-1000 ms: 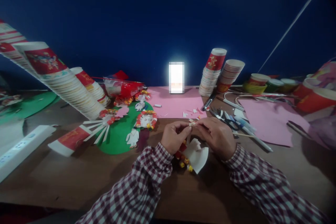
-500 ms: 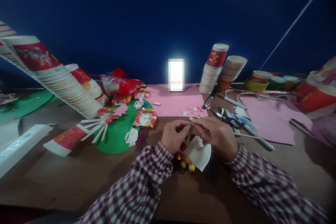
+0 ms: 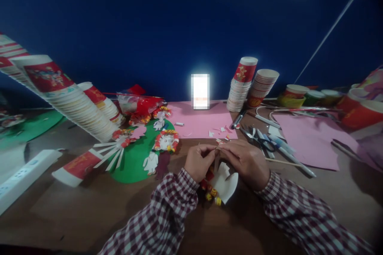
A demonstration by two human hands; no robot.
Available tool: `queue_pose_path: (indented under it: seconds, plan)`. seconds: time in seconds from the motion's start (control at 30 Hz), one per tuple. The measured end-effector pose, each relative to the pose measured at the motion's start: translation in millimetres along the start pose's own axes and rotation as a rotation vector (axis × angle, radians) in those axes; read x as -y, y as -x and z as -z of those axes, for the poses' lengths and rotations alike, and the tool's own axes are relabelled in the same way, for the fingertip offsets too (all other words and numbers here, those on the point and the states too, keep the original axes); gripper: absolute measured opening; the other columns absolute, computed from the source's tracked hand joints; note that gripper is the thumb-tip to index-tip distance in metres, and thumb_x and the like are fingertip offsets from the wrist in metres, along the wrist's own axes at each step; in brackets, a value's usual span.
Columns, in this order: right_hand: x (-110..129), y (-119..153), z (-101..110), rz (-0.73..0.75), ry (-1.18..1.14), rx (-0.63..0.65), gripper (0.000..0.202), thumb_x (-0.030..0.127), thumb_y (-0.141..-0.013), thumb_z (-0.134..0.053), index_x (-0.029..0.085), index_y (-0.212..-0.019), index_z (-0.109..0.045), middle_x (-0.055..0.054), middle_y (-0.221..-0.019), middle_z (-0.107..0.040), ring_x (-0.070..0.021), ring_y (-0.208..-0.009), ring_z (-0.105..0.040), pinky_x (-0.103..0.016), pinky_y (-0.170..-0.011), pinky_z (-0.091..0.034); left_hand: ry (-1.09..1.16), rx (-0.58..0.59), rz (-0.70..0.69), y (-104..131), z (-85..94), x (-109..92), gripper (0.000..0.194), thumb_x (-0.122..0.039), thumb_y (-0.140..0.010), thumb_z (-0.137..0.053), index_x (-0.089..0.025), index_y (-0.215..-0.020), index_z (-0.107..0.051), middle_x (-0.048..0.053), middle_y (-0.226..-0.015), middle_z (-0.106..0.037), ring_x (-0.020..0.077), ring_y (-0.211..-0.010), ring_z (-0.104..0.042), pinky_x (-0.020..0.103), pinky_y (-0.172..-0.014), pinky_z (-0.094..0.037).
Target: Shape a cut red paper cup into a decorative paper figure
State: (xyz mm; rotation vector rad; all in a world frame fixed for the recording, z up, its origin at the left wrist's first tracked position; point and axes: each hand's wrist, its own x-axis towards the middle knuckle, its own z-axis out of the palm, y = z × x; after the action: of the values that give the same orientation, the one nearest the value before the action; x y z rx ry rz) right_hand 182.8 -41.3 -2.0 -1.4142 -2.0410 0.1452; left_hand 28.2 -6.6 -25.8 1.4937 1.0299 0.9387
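Note:
A cut paper cup (image 3: 225, 183), its white inside showing, hangs below my two hands. Red and yellow curled strips (image 3: 212, 196) line its lower left edge. From it a narrow paper strip (image 3: 216, 162) runs up to my fingertips. My left hand (image 3: 199, 163) is closed, thumb and forefinger pinching the strip's upper end. Fingers closed too, my right hand (image 3: 249, 163) meets it from the other side at the same end. What exactly lies between the fingertips is largely hidden.
Stacked paper cups (image 3: 72, 103) lean at left, with more cups (image 3: 242, 83) behind. A green sheet (image 3: 128, 167) bears paper cutouts and curled pieces. Scissors (image 3: 266, 141) and pens lie at right near pink paper (image 3: 308, 143). A power strip (image 3: 26, 175) sits far left.
The whole view has shifted slightly, so things appear a little lower. Both hands keep pinching the strip, and the cut cup below them has tilted slightly.

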Motion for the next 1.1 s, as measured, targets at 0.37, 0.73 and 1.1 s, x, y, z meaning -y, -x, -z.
queue_pose_path:
  seconds: [0.37, 0.73, 1.1]
  plan:
    - [-0.6, 0.9, -3.3, 0.043, 0.031, -0.071, 0.020, 0.023, -0.083, -0.045, 0.020, -0.093, -0.061, -0.003, -0.091, -0.064, -0.0159, -0.087, -0.055, -0.029, -0.078, -0.042, 0.098, 0.049, 0.080, -1.8, 2.6, -1.2, 0.028, -0.035, -0.070, -0.058, -0.010, -0.080, -0.068, 0.004, -0.063, -0.064, 0.0088, -0.052, -0.051, 0.019, -0.049, -0.041]
    - [-2.6, 0.6, -6.7, 0.067, 0.043, -0.097, 0.020, 0.024, -0.082, -0.045, 0.019, -0.092, -0.062, -0.004, -0.091, -0.064, -0.0164, -0.086, -0.056, -0.030, -0.078, -0.044, 0.038, 0.117, 0.071, -4.1, 4.1, 2.0, 0.034, -0.042, -0.071, -0.053, -0.011, -0.075, -0.066, 0.000, -0.056, -0.056, 0.0067, -0.047, -0.045, 0.017, -0.045, -0.035]
    - [-5.6, 1.5, -8.7, 0.101, 0.046, -0.101, 0.019, 0.021, -0.082, -0.046, 0.019, -0.094, -0.061, -0.003, -0.092, -0.063, -0.0156, -0.089, -0.054, -0.029, -0.080, -0.042, -0.043, 0.160, 0.050, -5.4, 7.3, 3.4, 0.037, -0.044, -0.073, -0.048, -0.011, -0.060, -0.059, -0.002, -0.050, -0.047, 0.0068, -0.046, -0.040, 0.018, -0.044, -0.031]
